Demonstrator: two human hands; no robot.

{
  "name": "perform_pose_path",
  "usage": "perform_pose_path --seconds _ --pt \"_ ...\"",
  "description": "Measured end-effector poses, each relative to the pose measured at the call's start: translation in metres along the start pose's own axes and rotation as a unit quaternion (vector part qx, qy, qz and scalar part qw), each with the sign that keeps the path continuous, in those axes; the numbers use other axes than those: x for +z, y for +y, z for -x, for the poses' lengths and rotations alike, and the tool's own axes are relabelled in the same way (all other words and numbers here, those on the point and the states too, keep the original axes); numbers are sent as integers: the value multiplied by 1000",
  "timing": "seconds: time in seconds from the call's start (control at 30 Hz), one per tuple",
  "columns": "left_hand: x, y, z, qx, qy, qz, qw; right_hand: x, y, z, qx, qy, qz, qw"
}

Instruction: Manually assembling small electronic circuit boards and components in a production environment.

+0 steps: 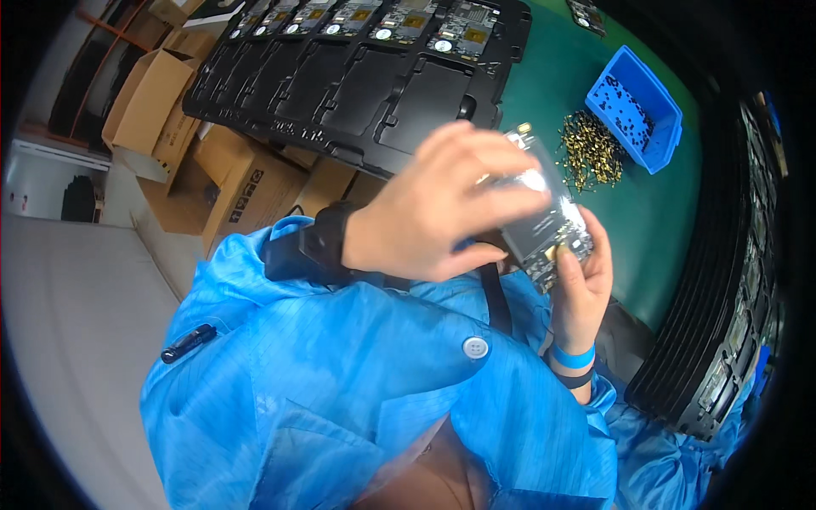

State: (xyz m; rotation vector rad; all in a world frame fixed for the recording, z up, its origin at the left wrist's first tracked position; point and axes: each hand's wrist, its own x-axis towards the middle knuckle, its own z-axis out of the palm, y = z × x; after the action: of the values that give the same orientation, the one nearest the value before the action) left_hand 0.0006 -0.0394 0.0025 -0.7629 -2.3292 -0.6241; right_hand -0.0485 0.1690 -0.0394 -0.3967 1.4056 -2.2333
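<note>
My right hand (585, 280) is closed on the lower right end of a circuit board (537, 231), its thumb lying on the components. The board is tilted in front of me, with a shiny, reflecting plate-like surface on its face. Across the board's upper left side reaches my left hand (450, 200), its fingers bent over the face and its thumb near the left edge. Motion blurs this hand, and I cannot make out whether it grips anything. Just beyond the board lies a pile of small brass-coloured metal pieces (592, 150) on the green tabletop (620, 246).
A blue bin (661, 140) with small dark pieces stands behind the pile. A black compartment tray (340, 89) holds several circuit boards in its far row. Stacked black trays (710, 331) rise at the right. Cardboard boxes (246, 183) sit on the left.
</note>
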Motion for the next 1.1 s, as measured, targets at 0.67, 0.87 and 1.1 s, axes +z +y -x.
perform_pose_path --seconds 0.67,0.87,1.1 --pt "14 6 -1 -372 -107 253 887 8 -13 -16 -49 -106 167 979" --pt "21 7 3 -433 -124 446 774 3 -9 -15 -29 -53 229 972" --pt "27 16 6 -442 -78 512 733 -8 -26 -26 -54 2 374 926"
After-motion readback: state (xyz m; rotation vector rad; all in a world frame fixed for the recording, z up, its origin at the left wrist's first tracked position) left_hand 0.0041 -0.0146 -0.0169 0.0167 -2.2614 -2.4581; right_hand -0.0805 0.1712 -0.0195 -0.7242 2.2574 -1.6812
